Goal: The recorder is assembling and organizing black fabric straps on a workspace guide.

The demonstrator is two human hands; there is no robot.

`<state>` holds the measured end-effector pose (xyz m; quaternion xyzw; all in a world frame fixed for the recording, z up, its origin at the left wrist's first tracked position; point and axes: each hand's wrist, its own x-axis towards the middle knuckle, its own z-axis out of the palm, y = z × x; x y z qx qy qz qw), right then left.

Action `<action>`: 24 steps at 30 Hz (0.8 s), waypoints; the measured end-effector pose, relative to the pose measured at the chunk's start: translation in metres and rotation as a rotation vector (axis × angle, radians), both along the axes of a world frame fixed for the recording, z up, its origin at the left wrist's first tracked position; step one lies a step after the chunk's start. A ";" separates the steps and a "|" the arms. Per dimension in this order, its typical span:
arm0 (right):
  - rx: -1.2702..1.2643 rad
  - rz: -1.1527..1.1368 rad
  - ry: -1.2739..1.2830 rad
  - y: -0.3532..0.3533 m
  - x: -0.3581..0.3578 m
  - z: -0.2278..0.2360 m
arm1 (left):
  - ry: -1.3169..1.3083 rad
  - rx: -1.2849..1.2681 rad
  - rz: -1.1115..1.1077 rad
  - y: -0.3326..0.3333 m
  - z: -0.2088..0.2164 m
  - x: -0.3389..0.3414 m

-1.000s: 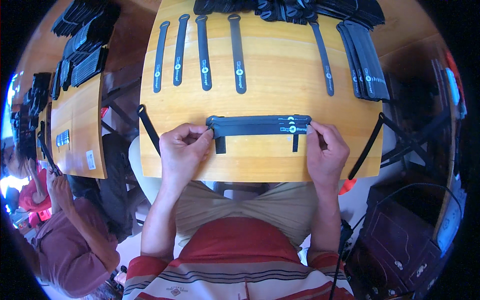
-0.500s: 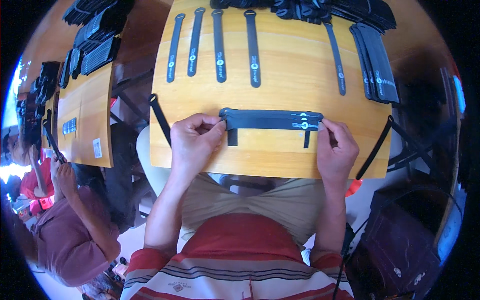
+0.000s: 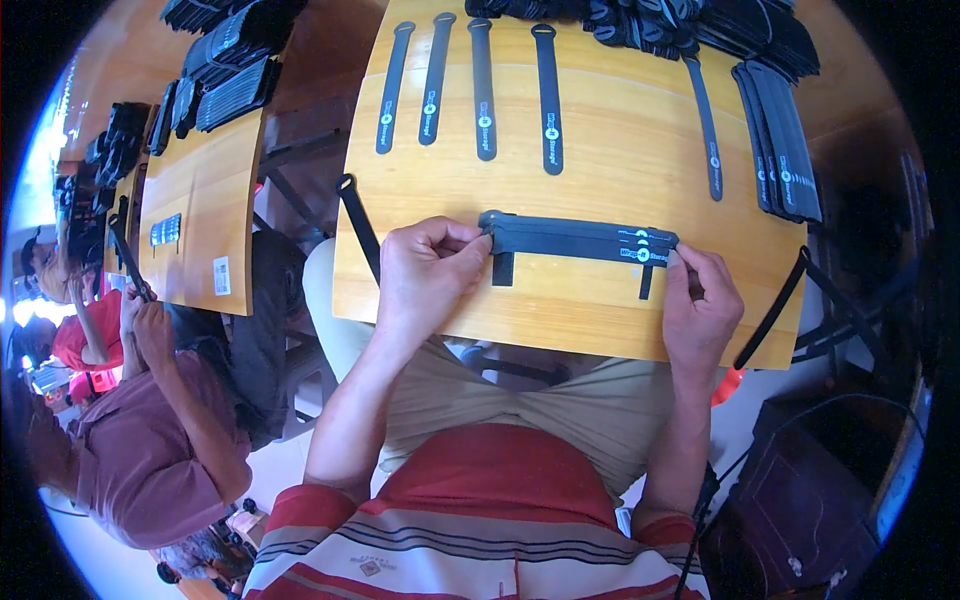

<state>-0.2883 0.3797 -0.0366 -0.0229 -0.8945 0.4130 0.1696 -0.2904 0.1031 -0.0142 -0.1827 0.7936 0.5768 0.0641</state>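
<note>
A small stack of overlapping black cable straps (image 3: 570,238) with white print lies crosswise near the front of the wooden table (image 3: 600,325). My left hand (image 3: 430,270) is closed in a pinch on its left end, thumb against the fingers. At the printed right end, my right hand (image 3: 703,305) pinches the stack the same way. From beneath the straps, a short black strip (image 3: 503,270) sticks out toward me on the left, and a narrower black strip (image 3: 646,283) does so on the right.
Single straps (image 3: 485,95) are spread across the far half, with a pile of straps (image 3: 785,150) at far right. Bundled straps (image 3: 640,22) line the back. One strap (image 3: 360,230) hangs at the left edge, another (image 3: 772,308) at the right. A co-worker (image 3: 160,440) sits left.
The view has turned, so table and hands appear farther right. Both hands keep their pinch on the strap stack, which has barely moved on the table.
</note>
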 end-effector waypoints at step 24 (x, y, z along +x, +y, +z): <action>0.023 0.005 0.022 0.000 0.000 -0.004 | 0.028 -0.036 -0.025 -0.002 -0.004 0.000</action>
